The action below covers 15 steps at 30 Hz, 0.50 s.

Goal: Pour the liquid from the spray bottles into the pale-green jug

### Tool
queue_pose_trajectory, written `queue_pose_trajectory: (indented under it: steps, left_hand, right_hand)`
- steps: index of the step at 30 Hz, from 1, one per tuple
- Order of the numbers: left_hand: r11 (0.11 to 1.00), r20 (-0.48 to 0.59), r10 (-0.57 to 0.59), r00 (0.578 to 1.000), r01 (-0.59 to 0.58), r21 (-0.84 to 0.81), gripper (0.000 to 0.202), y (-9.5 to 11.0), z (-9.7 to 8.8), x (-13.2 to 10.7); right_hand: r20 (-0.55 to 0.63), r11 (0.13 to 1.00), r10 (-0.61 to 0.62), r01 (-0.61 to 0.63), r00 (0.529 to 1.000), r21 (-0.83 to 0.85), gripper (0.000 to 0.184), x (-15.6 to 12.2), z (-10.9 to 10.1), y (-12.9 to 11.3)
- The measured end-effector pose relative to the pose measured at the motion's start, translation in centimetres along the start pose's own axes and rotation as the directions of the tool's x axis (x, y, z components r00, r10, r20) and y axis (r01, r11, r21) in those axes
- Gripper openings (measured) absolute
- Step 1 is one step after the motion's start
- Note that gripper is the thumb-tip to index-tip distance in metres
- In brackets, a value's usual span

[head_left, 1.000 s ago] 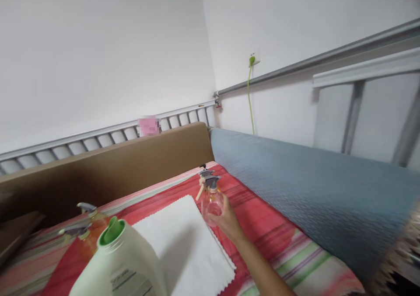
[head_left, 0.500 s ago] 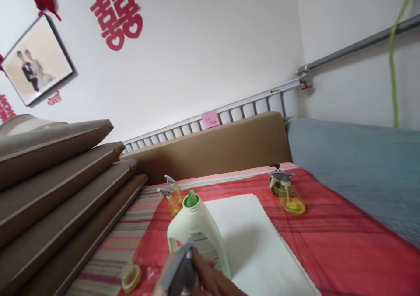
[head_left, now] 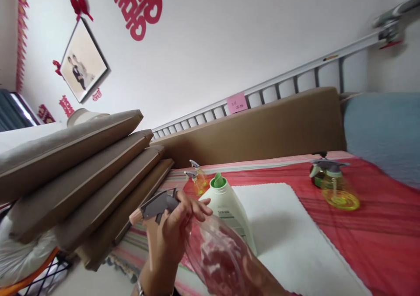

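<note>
Spray bottle [head_left: 215, 252]: nozzle [head_left: 136, 217] pointed left, long axis sloped; clear, rounded plastic.
Left hand [head_left: 177, 224]: clasped it near the nozzle.
Right hand [head_left: 254, 272]: underneath, grip too blurred to tell.

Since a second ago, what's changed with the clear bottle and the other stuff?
The clear bottle moved left and closer to the camera, and went from upright to tilted. The right hand is still on it; now the left hand holds it near the neck too. The jug, white cloth and yellow bottle stayed put.
</note>
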<state>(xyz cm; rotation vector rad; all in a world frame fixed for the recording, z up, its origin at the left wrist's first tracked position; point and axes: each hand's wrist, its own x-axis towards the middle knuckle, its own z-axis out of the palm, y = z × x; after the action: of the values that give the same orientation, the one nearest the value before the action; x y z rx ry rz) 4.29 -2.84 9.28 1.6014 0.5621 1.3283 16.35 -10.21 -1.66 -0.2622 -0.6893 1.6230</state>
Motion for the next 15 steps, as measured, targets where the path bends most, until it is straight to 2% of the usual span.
queue_pose_trajectory:
  steps: [2,3,4,6,8,10,12,13,15]
  left_hand:
    - [0.999,-0.015,0.017,1.0,-0.017,-0.046,0.037,0.2,0.4,0.2]
    - [0.998,-0.023,0.025,0.999,-0.026,-0.06,0.036,0.1,0.6,0.3]
    - [0.997,-0.028,0.032,0.999,-0.034,-0.064,0.036,0.1,0.7,0.4]
    - [0.997,-0.024,0.04,0.999,-0.042,-0.064,0.037,-0.2,0.8,0.6]
    - [0.997,-0.018,0.037,0.999,-0.038,-0.067,0.037,-0.4,0.9,0.7]
    - [0.997,-0.037,0.034,0.999,-0.036,-0.067,0.036,-0.4,0.9,0.7]
    - [0.998,-0.059,0.025,0.998,-0.029,-0.06,0.035,-0.3,1.0,0.7]
    - [0.998,-0.064,0.019,0.998,-0.023,-0.057,0.034,-0.3,1.1,0.7]
    - [0.998,-0.062,0.009,0.998,-0.013,-0.065,0.033,-0.4,1.2,0.6]
  right_hand:
    - [-0.079,0.983,-0.158,0.15,0.984,-0.107,0.086,0.1,-0.1,-0.2]
    - [-0.104,0.975,-0.195,0.181,0.975,-0.129,0.088,0.2,-0.3,-0.3]
    - [-0.111,0.978,-0.184,0.171,0.977,-0.119,0.085,0.4,-0.4,-0.3]
    - [-0.073,0.999,-0.049,0.048,0.996,-0.02,0.067,0.8,-0.6,-0.1]
    - [-0.022,0.997,0.037,-0.035,0.999,0.071,0.059,1.1,-0.8,0.1]
    - [-0.028,0.995,-0.028,0.03,0.999,0.093,0.048,1.3,-1.0,0.4]
    - [-0.074,0.984,-0.158,0.164,0.985,0.076,0.054,1.3,-1.2,0.5]
    - [-0.078,0.981,-0.167,0.174,0.983,0.09,0.059,1.3,-1.2,0.5]
    - [-0.044,0.986,-0.078,0.084,0.996,0.147,0.057,1.0,-1.1,0.5]
